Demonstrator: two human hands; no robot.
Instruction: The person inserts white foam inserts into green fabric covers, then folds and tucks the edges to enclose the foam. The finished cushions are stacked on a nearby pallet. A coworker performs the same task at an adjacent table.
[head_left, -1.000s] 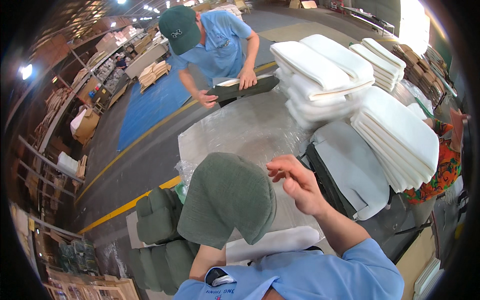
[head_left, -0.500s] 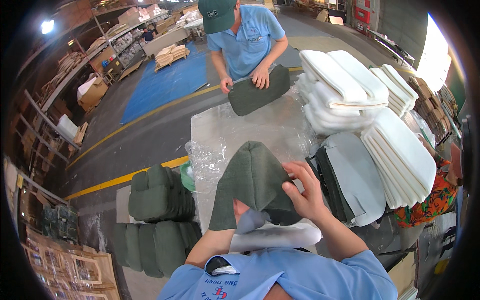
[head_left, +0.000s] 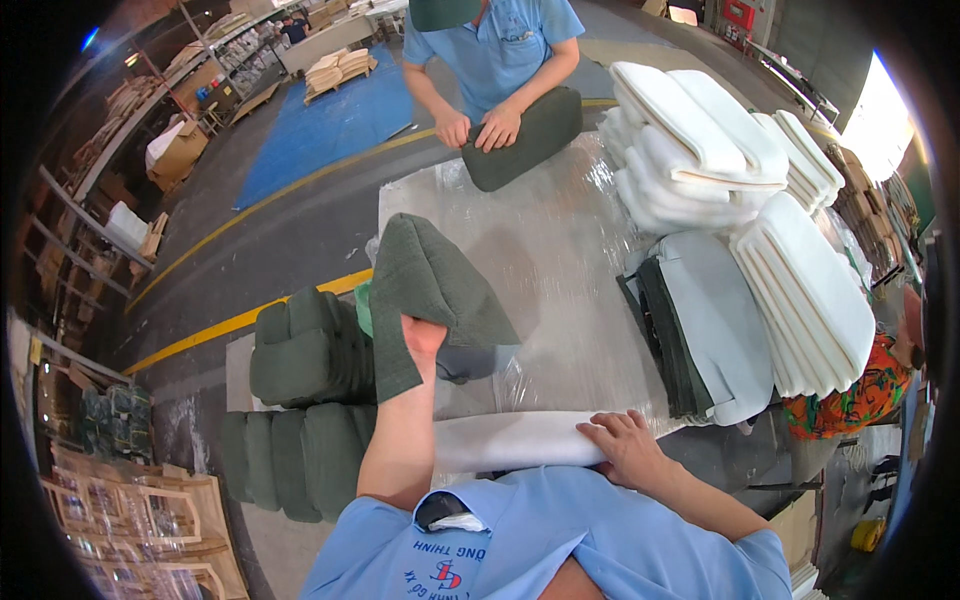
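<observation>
Your left hand (head_left: 425, 334) is pushed up inside a dark green fabric cushion cover (head_left: 440, 280), with only the wrist and a bit of the hand showing at its opening. Your fingers are hidden in the cloth, so I cannot tell whether they are clenched on it or loose. The cover sits up on that hand in front of you, over the near left part of the worktable (head_left: 560, 240), its top peaked and its sides hanging slack; a grey piece of material (head_left: 468, 362) shows below its lower edge.

Your right hand (head_left: 632, 450) lies over the right end of a white foam pad (head_left: 510, 440) — fingers bent and touching it — but I cannot tell whether they grip. The pad lies crosswise, just in front of your body.

To your left stand two rows of dark green cushions, an upper one (head_left: 305, 350) and a nearer one (head_left: 295, 462). To your right, a pile of grey and dark green covers (head_left: 715, 330) lies beside a leaning stack of white foam pads (head_left: 805, 300), and a taller white foam pile (head_left: 690, 140) rises behind them. Clear plastic wrinkles over the tabletop.

Across from you, a co-worker (head_left: 490, 60) in a light blue shirt has both hands on another dark green cushion (head_left: 530, 140), at the table's far edge.
</observation>
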